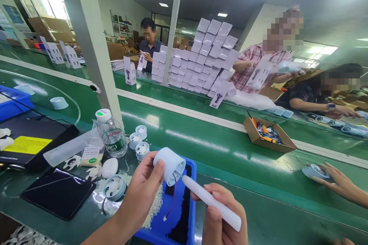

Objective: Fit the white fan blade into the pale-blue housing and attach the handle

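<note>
My left hand [142,185] grips a light-blue cylindrical fan housing [169,162], its ribbed open end turned toward the right. A thin red and dark wire [174,198] hangs from the housing and ends in a small white connector. In my right hand [225,214] is a smooth white stick-shaped tool [211,201], its narrow tip at the housing's open end; whether they touch I cannot tell. Beneath both hands lies a blue tray [193,195] with whitish pellets [154,208] and black material. A fan ring with blades [114,187] sits left of my left wrist.
Left are a water bottle [113,136], small fan rings [135,139] and a black tablet-like slab [57,193]. A cardboard box of tools [268,136] stands on the green line. A co-worker's hand [342,182] touches a part at right. White boxes [198,57] are stacked behind.
</note>
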Demonstrator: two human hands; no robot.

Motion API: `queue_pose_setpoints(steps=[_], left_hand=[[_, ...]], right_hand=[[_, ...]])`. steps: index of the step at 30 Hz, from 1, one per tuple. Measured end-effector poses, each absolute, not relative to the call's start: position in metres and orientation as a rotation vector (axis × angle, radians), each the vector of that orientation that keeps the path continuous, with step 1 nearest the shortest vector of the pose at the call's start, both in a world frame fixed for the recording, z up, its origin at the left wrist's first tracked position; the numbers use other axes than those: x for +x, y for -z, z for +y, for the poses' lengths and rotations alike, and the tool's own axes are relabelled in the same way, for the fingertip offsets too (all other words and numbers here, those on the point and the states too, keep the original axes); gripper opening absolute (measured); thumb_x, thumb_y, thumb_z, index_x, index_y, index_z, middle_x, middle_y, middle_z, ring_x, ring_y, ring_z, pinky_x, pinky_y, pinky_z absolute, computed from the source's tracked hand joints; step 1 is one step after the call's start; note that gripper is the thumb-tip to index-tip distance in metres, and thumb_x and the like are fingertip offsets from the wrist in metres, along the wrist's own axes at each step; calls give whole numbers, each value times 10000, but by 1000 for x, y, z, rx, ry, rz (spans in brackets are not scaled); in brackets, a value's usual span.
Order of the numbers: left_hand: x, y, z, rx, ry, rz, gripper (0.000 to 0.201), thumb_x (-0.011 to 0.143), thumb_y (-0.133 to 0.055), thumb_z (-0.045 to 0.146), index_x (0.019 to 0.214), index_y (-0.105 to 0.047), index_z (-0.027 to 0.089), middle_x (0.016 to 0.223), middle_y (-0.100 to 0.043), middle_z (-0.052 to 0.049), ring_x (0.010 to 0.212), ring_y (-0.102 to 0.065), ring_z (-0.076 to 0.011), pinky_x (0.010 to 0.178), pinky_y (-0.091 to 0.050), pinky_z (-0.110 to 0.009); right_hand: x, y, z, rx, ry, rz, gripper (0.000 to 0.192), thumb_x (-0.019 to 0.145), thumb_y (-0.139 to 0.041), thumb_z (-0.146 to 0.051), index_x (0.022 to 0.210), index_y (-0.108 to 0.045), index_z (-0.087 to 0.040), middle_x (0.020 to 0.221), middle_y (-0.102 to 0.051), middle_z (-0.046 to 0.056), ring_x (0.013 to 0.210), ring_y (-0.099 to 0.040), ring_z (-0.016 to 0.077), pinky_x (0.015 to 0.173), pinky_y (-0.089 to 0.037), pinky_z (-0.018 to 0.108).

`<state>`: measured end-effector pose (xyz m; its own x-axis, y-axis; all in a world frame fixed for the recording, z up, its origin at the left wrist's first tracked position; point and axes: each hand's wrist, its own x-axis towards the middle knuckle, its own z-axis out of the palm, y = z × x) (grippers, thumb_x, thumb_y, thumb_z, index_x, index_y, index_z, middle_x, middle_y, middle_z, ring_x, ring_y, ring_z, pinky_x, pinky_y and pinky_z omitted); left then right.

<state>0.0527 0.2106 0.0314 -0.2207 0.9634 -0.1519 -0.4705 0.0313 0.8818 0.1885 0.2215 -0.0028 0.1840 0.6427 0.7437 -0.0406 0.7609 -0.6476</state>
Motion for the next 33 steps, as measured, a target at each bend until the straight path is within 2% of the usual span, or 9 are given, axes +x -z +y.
queue_pose_setpoints(steps=[5, 13, 21, 25, 33], left_hand=[[58, -37, 214, 651, -1515, 1085, 466, 801, -592, 442, 1199, -469, 234, 911, -579, -39, 724, -513, -103, 657, -444, -217], [62, -36, 215, 697, -1515, 1085, 450, 804, -590, 441, 1187, -473, 235, 862, -573, -23, 671, -480, -84, 619, -415, -201], [64, -37, 211, 728, -1459, 1086, 401, 835, -547, 444, 1165, -456, 236, 924, -572, -28, 737, -504, -98, 679, -428, -219], [64, -36, 211, 732, -1446, 1098, 398, 834, -545, 450, 1161, -459, 240, 900, -568, -19, 751, -508, -101, 695, -430, -221], [66, -37, 211, 695, -1472, 1077, 413, 819, -569, 441, 1164, -471, 236, 983, -564, -33, 800, -523, -108, 684, -448, -215]], right_hand=[[196, -2, 223, -533, -548, -1262, 131, 915, -406, -114, 1027, -469, -87, 998, -456, 118, 763, -573, 117, 607, -538, 259], [201, -5, 219, -532, -583, -1213, 143, 919, -406, -124, 1045, -469, -97, 999, -453, 115, 798, -571, 129, 615, -542, 278], [202, -4, 220, -526, -555, -1208, 142, 913, -412, -117, 1040, -474, -94, 987, -458, 121, 850, -569, 155, 615, -544, 287], [201, -4, 219, -513, -556, -1219, 140, 910, -414, -124, 1034, -476, -101, 983, -460, 114, 803, -566, 138, 596, -537, 281], [211, 13, 221, -690, -514, -1181, 203, 887, -436, -256, 1070, -523, -268, 973, -509, 93, 762, -568, 176, 601, -518, 336]])
